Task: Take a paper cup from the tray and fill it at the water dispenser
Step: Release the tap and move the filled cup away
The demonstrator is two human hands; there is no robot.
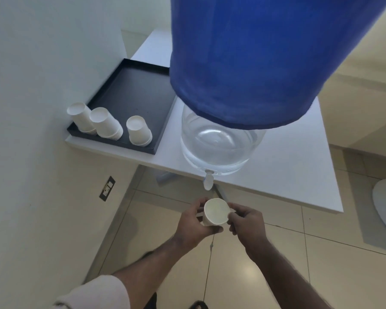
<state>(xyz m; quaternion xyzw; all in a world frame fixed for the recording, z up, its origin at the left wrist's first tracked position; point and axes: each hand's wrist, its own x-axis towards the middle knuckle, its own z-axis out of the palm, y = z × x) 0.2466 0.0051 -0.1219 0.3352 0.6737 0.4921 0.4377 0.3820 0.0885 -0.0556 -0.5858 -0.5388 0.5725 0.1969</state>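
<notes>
While pinching the paper cup [216,211] from both sides, fingertips of the left hand [193,221] curl round its left wall and under its base; thumb and forefinger of the right hand [246,220] nip the rim on the right. Cup held mouth up and tilted a little toward the camera, in the air off the table's front edge, just below and slightly toward the camera from the white tap [208,180]. Tap jutting over that front edge from the clear base of the water dispenser [218,143], with the blue-covered bottle [254,59] above. Further out, on the table [288,175] near its left edge, the black tray [129,92], with three stacks of upturned cups [108,123] along its front rim. Filling not yet begun, by the look of it. Likely troubles: thin paper wall buckling under too hard a squeeze; mouth short of the spout, so water running down onto the tiled floor [265,264]; tilt spilling a full cup; one hand needed for the tap, leaving a weaker single grip.
</notes>
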